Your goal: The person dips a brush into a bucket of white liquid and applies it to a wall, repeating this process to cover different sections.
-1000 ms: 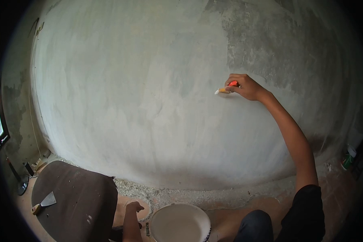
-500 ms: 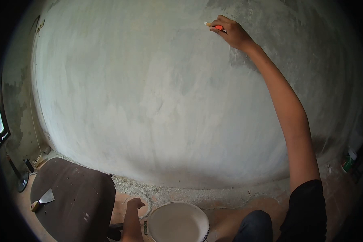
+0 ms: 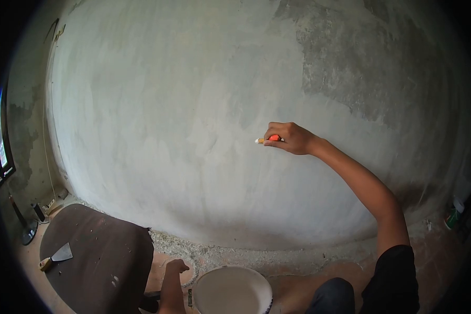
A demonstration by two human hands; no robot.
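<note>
My right hand [image 3: 293, 138] is closed round a small hand tool [image 3: 274, 138] with an orange and yellow handle. Its whitish tip points left, against or close to the wall [image 3: 193, 115]; the fingers hide much of the tool. Pale, smeared coating covers most of this wall, with a darker, rougher patch [image 3: 345, 68] at upper right. Low down, my left hand [image 3: 177, 266] has its fingers curled, with nothing visible in them. Just right of it stands a wide round basin [image 3: 196, 293], pale inside.
A dark brown seat or board [image 3: 104, 261] at lower left bears a scraper [image 3: 56, 257] with a yellowish handle. Crumbled debris [image 3: 214, 255] lines the wall's foot. A green and white container [image 3: 453, 215] stands far right. My knee [image 3: 334, 297] is at the bottom.
My right hand has come down the wall with the tool, from near the top to mid-height, and slightly left. The rough dark patch shows more fully. My left hand stays almost in place.
</note>
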